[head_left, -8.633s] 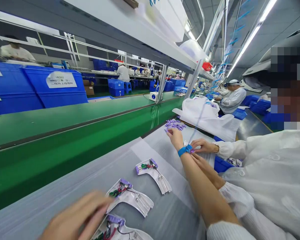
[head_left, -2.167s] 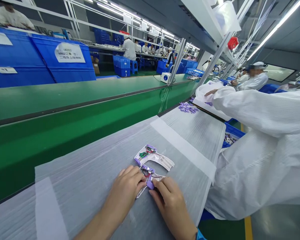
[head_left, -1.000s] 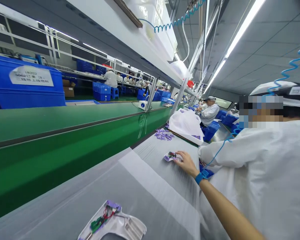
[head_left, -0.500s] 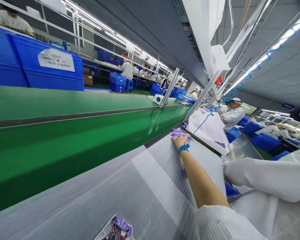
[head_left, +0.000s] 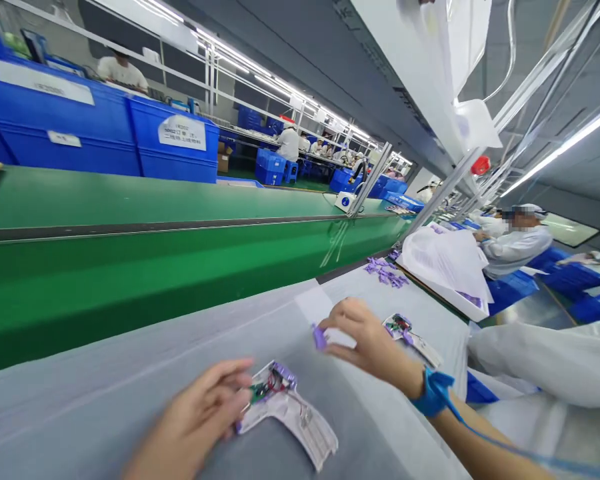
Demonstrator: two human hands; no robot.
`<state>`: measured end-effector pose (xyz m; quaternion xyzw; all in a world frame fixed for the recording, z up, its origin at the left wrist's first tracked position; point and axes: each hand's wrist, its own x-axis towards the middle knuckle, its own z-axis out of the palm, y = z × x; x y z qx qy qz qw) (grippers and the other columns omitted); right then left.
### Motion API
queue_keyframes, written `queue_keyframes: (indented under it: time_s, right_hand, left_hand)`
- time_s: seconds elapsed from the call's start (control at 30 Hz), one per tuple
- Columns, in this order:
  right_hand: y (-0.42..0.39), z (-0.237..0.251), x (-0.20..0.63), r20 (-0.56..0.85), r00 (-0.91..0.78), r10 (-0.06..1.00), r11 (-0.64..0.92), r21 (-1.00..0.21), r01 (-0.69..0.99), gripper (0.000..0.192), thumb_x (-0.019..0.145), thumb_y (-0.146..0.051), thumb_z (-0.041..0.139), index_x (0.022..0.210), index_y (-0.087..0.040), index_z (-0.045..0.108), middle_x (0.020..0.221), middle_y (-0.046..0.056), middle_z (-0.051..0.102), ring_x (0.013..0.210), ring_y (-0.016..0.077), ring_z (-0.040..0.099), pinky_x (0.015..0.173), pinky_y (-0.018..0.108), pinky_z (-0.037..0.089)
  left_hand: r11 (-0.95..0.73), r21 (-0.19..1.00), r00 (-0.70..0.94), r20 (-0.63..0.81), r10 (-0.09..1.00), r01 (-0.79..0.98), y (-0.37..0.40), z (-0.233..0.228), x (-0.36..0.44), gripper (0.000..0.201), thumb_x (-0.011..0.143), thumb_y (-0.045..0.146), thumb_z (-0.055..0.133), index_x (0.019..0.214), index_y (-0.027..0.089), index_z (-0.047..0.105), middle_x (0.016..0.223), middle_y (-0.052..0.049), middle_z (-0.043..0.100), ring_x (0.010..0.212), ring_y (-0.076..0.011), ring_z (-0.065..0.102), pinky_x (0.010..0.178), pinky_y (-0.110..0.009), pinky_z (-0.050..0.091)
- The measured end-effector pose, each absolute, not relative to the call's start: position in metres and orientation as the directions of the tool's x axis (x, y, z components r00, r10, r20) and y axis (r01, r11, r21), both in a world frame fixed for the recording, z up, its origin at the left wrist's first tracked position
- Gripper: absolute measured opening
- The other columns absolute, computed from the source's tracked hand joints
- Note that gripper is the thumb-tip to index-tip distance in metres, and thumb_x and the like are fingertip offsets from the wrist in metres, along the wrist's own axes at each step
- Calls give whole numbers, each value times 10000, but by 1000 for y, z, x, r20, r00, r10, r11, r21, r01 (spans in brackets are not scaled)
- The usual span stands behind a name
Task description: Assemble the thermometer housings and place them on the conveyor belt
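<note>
Between the thumb and fingers of my right hand (head_left: 367, 337) is a small purple plastic piece (head_left: 319, 337), held above the covered bench. A blue wrist strap (head_left: 434, 392) with a cord circles that wrist. My left hand (head_left: 197, 417), slightly blurred, has its fingers stretched out at the left end of a white curved housing half (head_left: 307, 427); whether they touch it I cannot tell. Inside that housing are a green circuit board, red and black wires and a purple part at the top. A second similar open housing (head_left: 420, 343) lies to the right, behind my right forearm.
Several loose purple pieces (head_left: 386, 272) lie farther up the bench, by a white tray (head_left: 475, 307) with white sheeting. Left of the bench runs a green conveyor (head_left: 155, 287), with blue bins (head_left: 180, 157) beyond. A person in white (head_left: 520, 240) works farther along.
My right hand has come back from the pile with a purple piece. My left hand has entered view beside the nearer housing. The view has swung left and down.
</note>
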<state>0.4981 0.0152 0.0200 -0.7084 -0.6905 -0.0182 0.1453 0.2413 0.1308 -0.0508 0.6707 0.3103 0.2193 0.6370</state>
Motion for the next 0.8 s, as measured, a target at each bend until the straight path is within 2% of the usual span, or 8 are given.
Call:
queue_keyframes:
  time_s: [0.1, 0.23, 0.3, 0.37, 0.5, 0.57, 0.7, 0.8]
  right_hand:
    - [-7, 36, 440, 245, -261, 934, 296, -118, 948, 271, 891, -398, 552, 1052, -194, 628, 911, 55, 605, 829, 195, 518, 732, 338, 393]
    - [-27, 36, 405, 275, -285, 918, 331, -139, 933, 269, 915, -367, 518, 1110, -201, 601, 908, 51, 611, 822, 192, 511, 723, 339, 389]
    - [-35, 25, 392, 348, -201, 916, 285, -211, 935, 282, 912, -361, 525, 1145, -211, 577, 922, 54, 609, 829, 191, 519, 733, 333, 404]
    - [-41, 7, 377, 432, -40, 901, 207, -349, 914, 304, 890, -363, 561, 1143, -195, 555, 935, 60, 606, 839, 188, 536, 731, 311, 429]
    - [-48, -26, 341, 493, 265, 828, 95, -591, 801, 180, 857, -319, 620, 980, -197, 568, 827, 21, 609, 759, 156, 570, 665, 241, 455]
    - [-48, -36, 328, 486, 350, 801, 53, -639, 767, 148, 828, -241, 654, 950, -203, 580, 799, 5, 618, 722, 142, 581, 654, 220, 463]
    - [-44, -42, 320, 451, 478, 754, -28, -704, 709, 240, 734, -108, 698, 943, -187, 610, 761, -6, 646, 679, 131, 608, 638, 194, 485]
    - [-42, -43, 321, 442, 514, 735, -19, -744, 668, 273, 721, -86, 678, 974, -175, 624, 754, -5, 659, 656, 123, 620, 629, 180, 501]
  left_hand:
    - [261, 960, 844, -225, 487, 106, 107, -20, 259, 450, 679, 440, 692, 1021, 164, 598, 872, -48, 648, 693, -145, 587, 576, -243, 457]
    - [396, 912, 850, -290, 439, 106, 79, -8, 254, 254, 687, 323, 706, 843, 156, 594, 651, 27, 582, 616, -98, 508, 581, -209, 401]
    - [468, 877, 831, -337, 443, 107, 70, -10, 242, 225, 695, 308, 701, 813, 160, 580, 642, 37, 567, 614, -89, 489, 596, -202, 396]
    - [534, 839, 806, -384, 451, 101, 64, -13, 231, 240, 686, 326, 709, 788, 159, 571, 647, 38, 561, 626, -89, 479, 618, -201, 403]
    - [595, 800, 756, -438, 486, 81, 58, -20, 219, 364, 578, 408, 772, 719, 161, 544, 631, 38, 559, 615, -93, 465, 606, -203, 405]
    - [586, 806, 739, -441, 510, 76, 57, -23, 217, 389, 552, 428, 779, 706, 163, 539, 640, 34, 569, 616, -96, 469, 601, -206, 406]
    - [544, 836, 729, -416, 543, 72, 59, -27, 217, 372, 565, 434, 759, 696, 172, 531, 609, 34, 571, 598, -104, 485, 593, -212, 411]
    - [497, 865, 739, -382, 555, 73, 62, -30, 220, 343, 573, 418, 745, 677, 178, 523, 600, 38, 568, 560, -97, 479, 563, -209, 406]
